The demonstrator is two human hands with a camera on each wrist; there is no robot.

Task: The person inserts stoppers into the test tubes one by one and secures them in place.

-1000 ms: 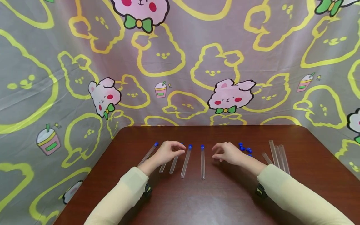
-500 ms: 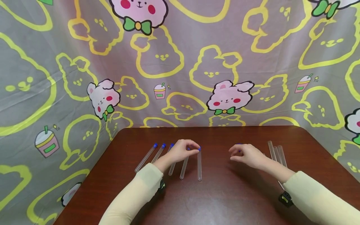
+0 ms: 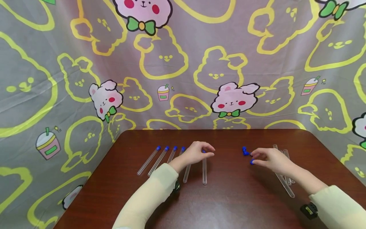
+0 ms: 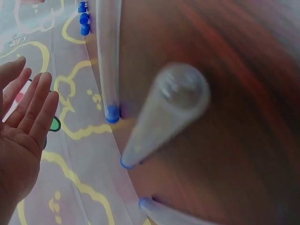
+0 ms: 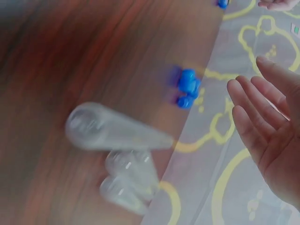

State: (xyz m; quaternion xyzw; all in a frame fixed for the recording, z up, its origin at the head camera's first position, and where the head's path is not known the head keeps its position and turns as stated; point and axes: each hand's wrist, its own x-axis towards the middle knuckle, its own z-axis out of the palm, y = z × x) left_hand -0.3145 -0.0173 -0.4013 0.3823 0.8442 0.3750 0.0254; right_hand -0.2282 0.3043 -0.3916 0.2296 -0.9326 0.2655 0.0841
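My left hand hovers above a row of capped test tubes, relaxed and holding nothing. Its fingertips are just right of the blue top of the rightmost capped test tube, and its palm partly covers the tubes beside it. Fingers slightly bent, my right hand is above the table beside several loose blue caps. One cap lies by its thumb tip in the head view. The right wrist view shows that hand empty, apart from the caps. Uncapped test tubes lie beneath the right wrist.
More capped test tubes lie side by side on the left of the brown table. A patterned cloth hangs behind the table and along its sides. Dark devices are worn at the wrists.
My left hand has moved right along the capped tubes, uncovering those on the left. The right hand has moved right, away from the table's middle, past the caps toward the uncapped tubes.
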